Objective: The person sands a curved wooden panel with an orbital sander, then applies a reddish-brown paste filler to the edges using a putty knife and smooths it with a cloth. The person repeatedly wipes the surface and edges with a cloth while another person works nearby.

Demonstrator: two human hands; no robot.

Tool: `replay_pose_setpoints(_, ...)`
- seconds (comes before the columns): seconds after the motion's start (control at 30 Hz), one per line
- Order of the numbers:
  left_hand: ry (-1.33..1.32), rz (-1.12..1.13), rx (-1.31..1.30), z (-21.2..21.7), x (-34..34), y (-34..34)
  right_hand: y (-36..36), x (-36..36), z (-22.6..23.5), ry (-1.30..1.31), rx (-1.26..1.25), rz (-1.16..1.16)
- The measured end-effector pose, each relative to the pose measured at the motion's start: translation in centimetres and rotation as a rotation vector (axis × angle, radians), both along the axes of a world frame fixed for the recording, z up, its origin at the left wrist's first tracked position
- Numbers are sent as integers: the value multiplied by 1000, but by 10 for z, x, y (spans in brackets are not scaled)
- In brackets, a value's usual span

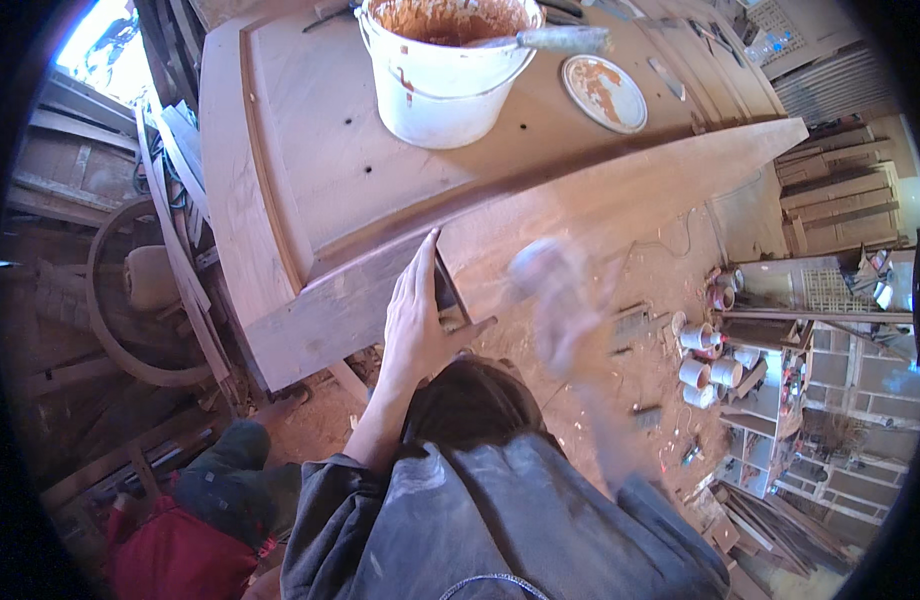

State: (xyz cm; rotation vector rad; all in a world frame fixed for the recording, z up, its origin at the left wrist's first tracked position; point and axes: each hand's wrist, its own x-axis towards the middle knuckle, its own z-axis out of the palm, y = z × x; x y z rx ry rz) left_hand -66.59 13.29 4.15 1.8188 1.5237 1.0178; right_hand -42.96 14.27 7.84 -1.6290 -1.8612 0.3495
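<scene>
Brown wood makes up the panelled door [305, 150], lying before the person; its near side is greyish at left, paler toward the right, so surfacing looks partway along, though how much remains cannot be told. On it stands a white bucket [435, 100] of reddish-brown paste. The left hand [412, 300] rests straight-fingered against the near side; the right hand [567, 315] is too blurred to tell its grip, beside a small pale object [536, 266].

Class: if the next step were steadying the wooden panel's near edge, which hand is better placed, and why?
Probably the left hand: it rests, fingers outstretched, at the near edge of the wooden panel. The right hand is blurred; whether it touches the panel or holds something cannot be told.
</scene>
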Motion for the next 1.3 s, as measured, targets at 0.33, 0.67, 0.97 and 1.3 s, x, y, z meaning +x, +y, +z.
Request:
replay_pose_setpoints(0.33, 76, -24, 25, -3, -2, -1, 26, -8, 11, -345, 147, -133)
replay_pose_setpoints(0.67, 72, -58, 65, -10, -8, -6, 18, -25, -12, -264, 125, -134)
replay_pose_setpoints(0.97, 48, -77, 88, -10, -7, -3, 17, -50, 10, -423, 138, -91)
replay_pose_setpoints(1.3, 41, -100, 123, -13, -8, -4, 7, -57, 9, -418, 64, -30)
